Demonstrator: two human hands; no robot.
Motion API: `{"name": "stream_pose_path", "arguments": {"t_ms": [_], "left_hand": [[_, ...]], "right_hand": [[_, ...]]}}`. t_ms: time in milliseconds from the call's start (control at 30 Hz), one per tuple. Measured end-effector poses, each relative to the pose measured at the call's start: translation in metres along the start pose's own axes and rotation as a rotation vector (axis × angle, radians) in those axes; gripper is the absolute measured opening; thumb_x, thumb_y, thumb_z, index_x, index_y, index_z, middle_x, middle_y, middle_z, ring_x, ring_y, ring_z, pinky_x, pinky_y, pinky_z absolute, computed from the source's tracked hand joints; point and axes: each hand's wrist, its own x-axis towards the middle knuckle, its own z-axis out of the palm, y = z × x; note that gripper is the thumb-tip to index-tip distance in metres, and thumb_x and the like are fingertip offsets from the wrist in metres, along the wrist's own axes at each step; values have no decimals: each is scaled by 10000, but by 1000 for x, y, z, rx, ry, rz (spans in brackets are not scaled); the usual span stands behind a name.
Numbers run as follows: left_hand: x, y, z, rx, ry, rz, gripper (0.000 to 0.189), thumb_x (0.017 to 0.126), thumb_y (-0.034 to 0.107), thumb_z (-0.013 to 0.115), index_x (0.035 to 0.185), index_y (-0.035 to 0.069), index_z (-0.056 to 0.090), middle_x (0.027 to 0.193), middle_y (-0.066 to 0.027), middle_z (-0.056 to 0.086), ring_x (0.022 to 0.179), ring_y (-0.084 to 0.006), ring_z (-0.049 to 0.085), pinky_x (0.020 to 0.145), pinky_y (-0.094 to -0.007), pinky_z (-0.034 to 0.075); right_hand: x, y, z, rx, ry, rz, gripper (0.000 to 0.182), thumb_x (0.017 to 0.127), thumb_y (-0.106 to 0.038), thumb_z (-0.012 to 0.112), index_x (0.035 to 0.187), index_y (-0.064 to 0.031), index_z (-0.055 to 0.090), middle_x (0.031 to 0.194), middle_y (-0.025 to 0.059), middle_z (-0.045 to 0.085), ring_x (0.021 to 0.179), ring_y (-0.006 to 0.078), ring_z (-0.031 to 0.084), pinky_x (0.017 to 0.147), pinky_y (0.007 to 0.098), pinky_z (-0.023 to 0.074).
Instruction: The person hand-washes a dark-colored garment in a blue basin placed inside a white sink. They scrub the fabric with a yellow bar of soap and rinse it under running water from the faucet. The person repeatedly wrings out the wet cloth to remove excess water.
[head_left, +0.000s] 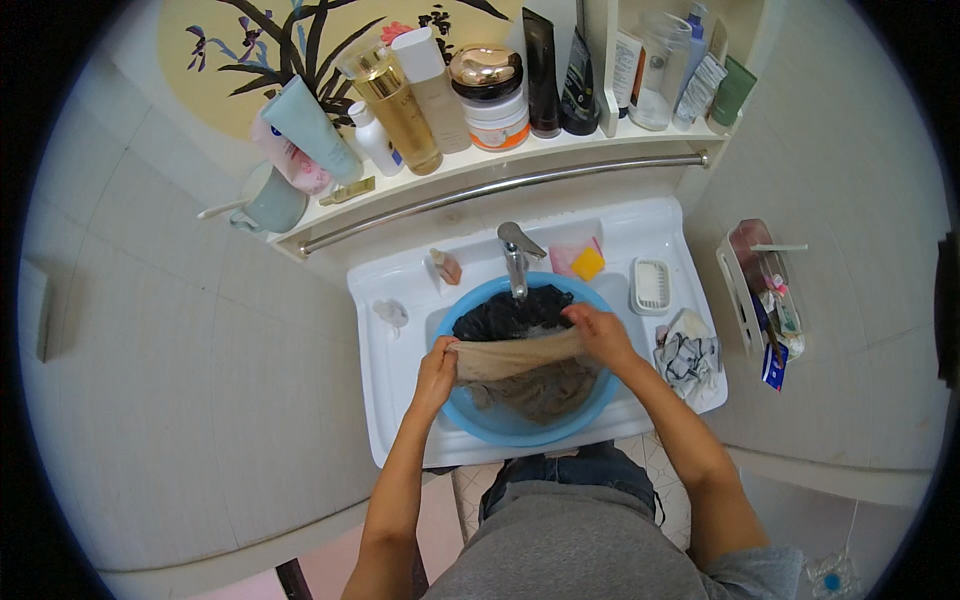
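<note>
Stretched between my two hands is a wet beige cloth, pulled taut across a round blue plastic basin. My left hand grips its left end near the basin's left rim. At the other end, my right hand pinches the cloth by the right rim. The lower part of the fabric looks brownish and hangs into cloudy water. Behind it, a dark bunched cloth lies in the basin below the chrome faucet. The basin stands in a white washbasin.
On the right of the washbasin are a white soap dish and crumpled cloths. A yellow sponge lies near the faucet, and a small bottle stands left. Above run a metal towel bar and a shelf of toiletries.
</note>
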Motion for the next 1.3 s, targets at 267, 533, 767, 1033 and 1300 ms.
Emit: {"name": "stream_pose_path", "arguments": {"t_ms": [267, 533, 767, 1033, 1300], "left_hand": [[-14, 7, -4, 421, -461, 101, 446, 758, 317, 659, 1081, 29, 551, 981, -169, 567, 906, -330, 561, 779, -368, 444], [-9, 95, -13, -357, -479, -65, 614, 798, 378, 637, 1220, -20, 438, 1192, -137, 502, 1091, -203, 475, 926, -311, 371], [1, 94, 10, -813, -347, -383, 510, 774, 232, 631, 1181, -26, 465, 1132, -145, 547, 1056, -247, 520, 920, -349, 398], [-22, 103, -2, -1094, -143, -348, 419, 775, 178, 623, 1131, -14, 512, 1071, -123, 578, 987, -238, 555, 853, -355, 439], [-29, 59, -20, -600, -87, -309, 509, 804, 315, 619, 1164, -23, 494, 1079, -109, 565, 1017, -222, 527, 902, -319, 390]], "right_hand": [[4, -10, -16, -499, -542, -178, 216, 719, -169, 595, 926, -109, 607, 867, 113, 625, 857, 311, 591, 735, 405, 467], [69, -129, -49, -107, -298, -410, 222, 714, -139, 573, 926, -74, 580, 865, 140, 610, 840, 319, 574, 712, 396, 438], [66, -33, 40, 189, 28, -328, 337, 772, -198, 585, 1063, -32, 543, 984, 182, 594, 880, 322, 580, 790, 400, 452], [-41, 81, 115, -279, -516, -17, 313, 802, -176, 557, 1071, -22, 512, 1027, 165, 575, 979, 309, 546, 806, 398, 449], [6, 37, 35, 466, -262, 436, 184, 825, -190, 572, 958, -73, 519, 831, 12, 525, 770, 104, 480, 636, 245, 399]]}}
